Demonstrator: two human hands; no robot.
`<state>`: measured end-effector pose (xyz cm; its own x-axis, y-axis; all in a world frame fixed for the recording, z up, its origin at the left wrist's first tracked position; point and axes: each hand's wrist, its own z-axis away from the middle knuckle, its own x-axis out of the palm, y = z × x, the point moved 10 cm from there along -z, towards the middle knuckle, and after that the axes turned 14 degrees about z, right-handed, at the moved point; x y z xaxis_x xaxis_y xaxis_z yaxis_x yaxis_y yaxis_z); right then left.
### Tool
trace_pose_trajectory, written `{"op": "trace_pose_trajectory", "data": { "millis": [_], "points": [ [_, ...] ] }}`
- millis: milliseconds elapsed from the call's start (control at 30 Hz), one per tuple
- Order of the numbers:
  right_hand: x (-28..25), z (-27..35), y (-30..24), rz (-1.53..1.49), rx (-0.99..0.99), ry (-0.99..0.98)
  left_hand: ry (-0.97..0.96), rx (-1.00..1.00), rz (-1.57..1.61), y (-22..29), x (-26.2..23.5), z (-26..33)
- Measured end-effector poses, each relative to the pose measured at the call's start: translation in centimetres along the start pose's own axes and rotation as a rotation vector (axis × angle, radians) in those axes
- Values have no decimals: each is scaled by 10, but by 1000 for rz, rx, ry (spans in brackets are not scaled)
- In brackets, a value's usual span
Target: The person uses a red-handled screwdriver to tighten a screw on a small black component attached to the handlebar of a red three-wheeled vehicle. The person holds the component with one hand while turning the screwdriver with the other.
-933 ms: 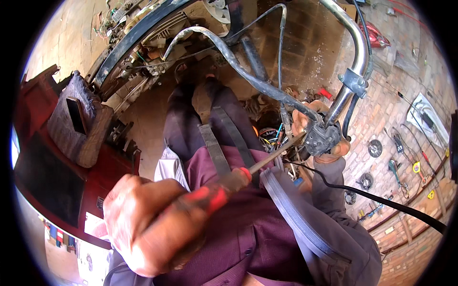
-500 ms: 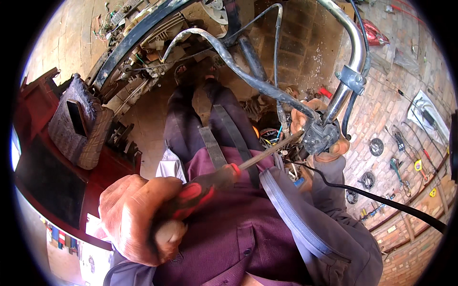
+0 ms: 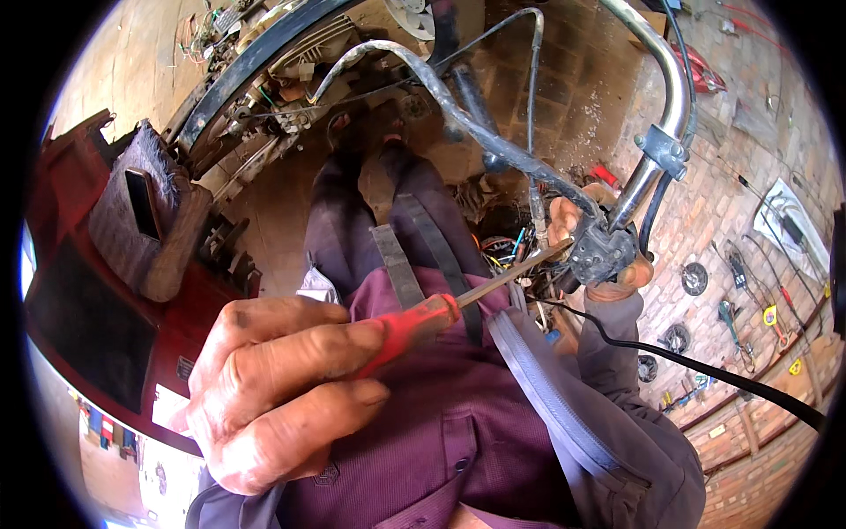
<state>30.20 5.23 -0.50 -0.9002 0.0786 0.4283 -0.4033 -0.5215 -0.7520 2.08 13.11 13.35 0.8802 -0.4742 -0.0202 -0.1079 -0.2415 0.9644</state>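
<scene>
My left hand (image 3: 282, 388) is closed round the red-and-black handle of a screwdriver (image 3: 414, 324). The metal shaft slants up and right, its tip against or right beside a dark handlebar switch housing (image 3: 604, 254); exact contact cannot be made out. My right hand (image 3: 617, 284) grips that housing from behind and below, with fingers showing on both sides of it. The housing sits at the end of a chrome handlebar (image 3: 656, 172). A grey-wrapped cable (image 3: 476, 150) runs into it from the upper left.
A black cable (image 3: 696, 366) crosses at the right. On the brick floor at right lie several tools, round parts and a red bag (image 3: 701, 70). To the left, a phone (image 3: 143, 204) rests on a cloth over a dark red body panel (image 3: 57, 198). An engine (image 3: 308, 57) is at upper left.
My left hand has turned, its fingers shifting round the screwdriver handle and showing more of their backs. The handlebar and switch housing appear slightly further right in view.
</scene>
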Motion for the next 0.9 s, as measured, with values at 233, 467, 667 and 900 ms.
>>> {"op": "trace_pose_trajectory", "data": {
  "millis": [233,467,667,900],
  "points": [
    [-4,4,5,-47,34,42,17,-182,84,-18,-1,9],
    [-3,7,2,104,116,119,522,-330,450,-24,-7,33],
    [1,2,2,1,51,-20,470,-135,764,-25,-8,43],
    [1,0,1,11,42,-10,269,-212,558,-26,-5,32]
  ]
}}
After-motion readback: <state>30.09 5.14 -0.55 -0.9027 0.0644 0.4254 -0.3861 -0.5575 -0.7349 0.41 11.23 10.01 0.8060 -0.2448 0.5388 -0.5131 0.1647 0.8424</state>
